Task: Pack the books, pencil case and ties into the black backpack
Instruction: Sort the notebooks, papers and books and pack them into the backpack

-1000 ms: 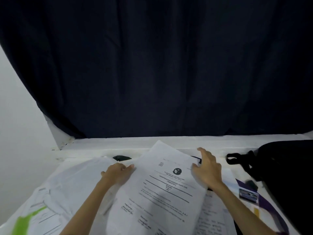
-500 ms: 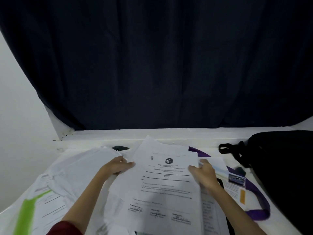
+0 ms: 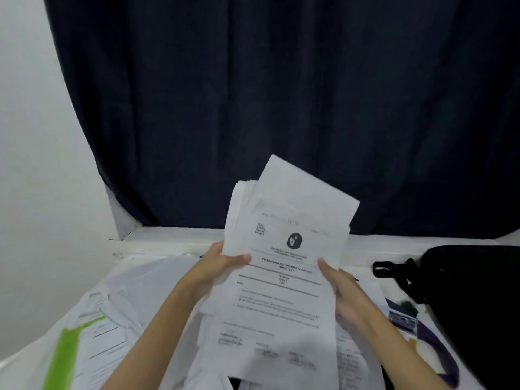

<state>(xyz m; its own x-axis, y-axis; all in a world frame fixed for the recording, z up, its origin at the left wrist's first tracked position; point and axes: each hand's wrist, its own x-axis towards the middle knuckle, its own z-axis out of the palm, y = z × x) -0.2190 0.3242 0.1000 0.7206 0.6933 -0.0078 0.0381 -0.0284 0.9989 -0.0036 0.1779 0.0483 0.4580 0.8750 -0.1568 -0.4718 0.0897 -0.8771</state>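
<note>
Barely begun, by the look of it: left hand (image 3: 216,266) and right hand (image 3: 342,285) clamped on opposite edges of a raised exam-paper stack (image 3: 284,266), black backpack (image 3: 472,299) lying well right on the table, nothing visibly packed, purple lanyard (image 3: 433,342) loose beside it.

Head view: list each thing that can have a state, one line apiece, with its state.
Stack of papers: lifted, tilted, gripped at both side edges.
Left hand: grips the stack's left edge.
Right hand: grips the stack's right edge.
Black backpack: lying on the table at right; open or zipped cannot be told.
Purple lanyard: lying loose beside the backpack.
Loose sheets: spread flat on the table.
</note>
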